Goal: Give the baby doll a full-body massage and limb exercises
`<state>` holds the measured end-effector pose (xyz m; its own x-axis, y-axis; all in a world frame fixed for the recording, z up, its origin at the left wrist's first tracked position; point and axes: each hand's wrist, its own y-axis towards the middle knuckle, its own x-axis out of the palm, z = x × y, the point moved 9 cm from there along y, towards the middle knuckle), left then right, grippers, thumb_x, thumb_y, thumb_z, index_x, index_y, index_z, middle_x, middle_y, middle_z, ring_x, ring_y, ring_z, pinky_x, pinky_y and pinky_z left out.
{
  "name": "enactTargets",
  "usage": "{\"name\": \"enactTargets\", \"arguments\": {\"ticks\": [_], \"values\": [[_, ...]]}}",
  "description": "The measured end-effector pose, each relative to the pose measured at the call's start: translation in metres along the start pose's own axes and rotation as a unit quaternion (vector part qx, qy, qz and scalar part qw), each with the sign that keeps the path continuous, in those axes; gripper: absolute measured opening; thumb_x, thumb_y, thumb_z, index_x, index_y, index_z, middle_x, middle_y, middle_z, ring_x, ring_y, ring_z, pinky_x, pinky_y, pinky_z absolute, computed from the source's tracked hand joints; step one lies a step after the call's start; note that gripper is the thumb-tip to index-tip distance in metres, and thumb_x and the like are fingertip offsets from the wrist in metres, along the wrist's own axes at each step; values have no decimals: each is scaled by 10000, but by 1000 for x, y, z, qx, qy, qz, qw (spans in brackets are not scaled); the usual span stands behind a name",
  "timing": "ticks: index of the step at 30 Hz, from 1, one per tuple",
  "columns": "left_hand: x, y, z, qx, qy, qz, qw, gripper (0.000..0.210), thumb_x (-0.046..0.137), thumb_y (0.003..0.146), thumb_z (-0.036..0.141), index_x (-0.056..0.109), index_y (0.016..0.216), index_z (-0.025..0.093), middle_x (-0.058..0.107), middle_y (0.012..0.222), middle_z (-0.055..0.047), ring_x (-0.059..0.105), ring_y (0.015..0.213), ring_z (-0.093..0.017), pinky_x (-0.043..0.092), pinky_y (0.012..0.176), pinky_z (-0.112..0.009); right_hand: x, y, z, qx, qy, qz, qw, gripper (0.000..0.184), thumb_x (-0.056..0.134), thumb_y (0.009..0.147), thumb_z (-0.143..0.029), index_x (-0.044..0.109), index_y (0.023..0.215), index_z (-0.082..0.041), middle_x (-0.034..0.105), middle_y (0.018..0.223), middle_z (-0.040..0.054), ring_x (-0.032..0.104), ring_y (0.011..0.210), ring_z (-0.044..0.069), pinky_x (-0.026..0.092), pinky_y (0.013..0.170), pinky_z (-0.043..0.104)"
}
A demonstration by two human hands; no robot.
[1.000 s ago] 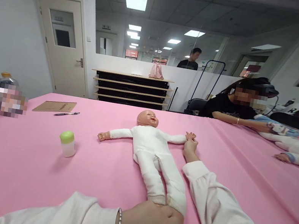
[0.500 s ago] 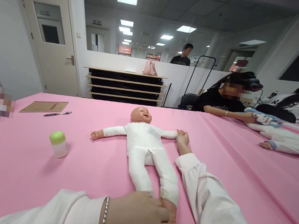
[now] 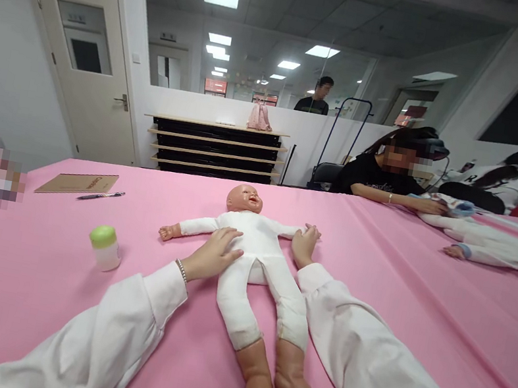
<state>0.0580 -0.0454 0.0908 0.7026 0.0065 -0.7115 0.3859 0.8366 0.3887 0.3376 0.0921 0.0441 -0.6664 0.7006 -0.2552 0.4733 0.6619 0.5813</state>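
A baby doll (image 3: 256,237) in a white cloth body lies on its back on the pink-covered table (image 3: 129,305), head away from me, arms spread and bare feet towards me. My left hand (image 3: 214,254) rests against the doll's side at the belly, its thumb and fingers apart. At the other side, my right hand (image 3: 304,245) grips the doll's arm near its hand; part of that arm is hidden by my fingers. A small jar with a green lid (image 3: 105,248) stands to the left of the doll.
A brown notebook (image 3: 78,183) and a pen (image 3: 101,195) lie at the far left. Across the table, a person (image 3: 383,169) in black handles cloth beside another doll (image 3: 500,245). Shelves (image 3: 216,150) stand behind the table.
My left hand has moved from the doll's lower legs up to its belly, uncovering both feet. My right hand has shifted slightly left, still on the doll's arm.
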Motion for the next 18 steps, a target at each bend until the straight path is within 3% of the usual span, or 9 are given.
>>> {"name": "enactTargets", "arguments": {"ticks": [2,5,8,10,16,18], "values": [[5,1,-17,-17,-13,5,1000,421,438,868,342,437,1244,153,403,1335,-112,304,1283,-212,229,1089,-391,1,-13,-8,4,6,-14,1000,292,394,681,-195,459,956,-124,459,1118,158,361,1166,259,249,1033,441],[13,-2,-36,-42,-51,15,998,404,419,875,342,446,1234,158,417,1337,-102,331,1276,-195,242,1086,-372,7,-36,-10,66,82,-55,993,305,435,659,-225,460,953,-147,447,1165,147,324,1220,249,244,1057,420],[19,-6,-47,-51,-72,29,996,401,361,897,325,424,1259,166,391,1374,-86,318,1291,-170,230,1094,-354,20,-61,-13,141,163,-128,968,288,476,636,-245,490,917,-184,524,1109,106,422,1164,241,293,1042,421],[21,-8,-50,-49,-69,37,996,401,334,906,317,415,1271,172,386,1383,-74,311,1297,-160,216,1099,-346,26,-74,-23,153,183,-172,956,273,496,638,-267,524,902,-200,583,1057,77,509,1081,236,370,992,414],[12,-8,-62,-62,-96,99,989,339,322,904,293,486,1174,168,471,1294,-75,396,1236,-148,280,1065,-319,38,-104,-65,197,354,-312,859,302,580,656,-313,597,949,-244,603,1152,14,528,1117,214,415,972,342],[10,-8,-64,-64,-98,107,987,324,329,899,278,493,1158,171,487,1275,-73,409,1223,-150,292,1057,-324,38,-108,-73,203,371,-332,843,314,593,657,-304,597,965,-241,601,1164,7,527,1123,215,406,984,349]]}}
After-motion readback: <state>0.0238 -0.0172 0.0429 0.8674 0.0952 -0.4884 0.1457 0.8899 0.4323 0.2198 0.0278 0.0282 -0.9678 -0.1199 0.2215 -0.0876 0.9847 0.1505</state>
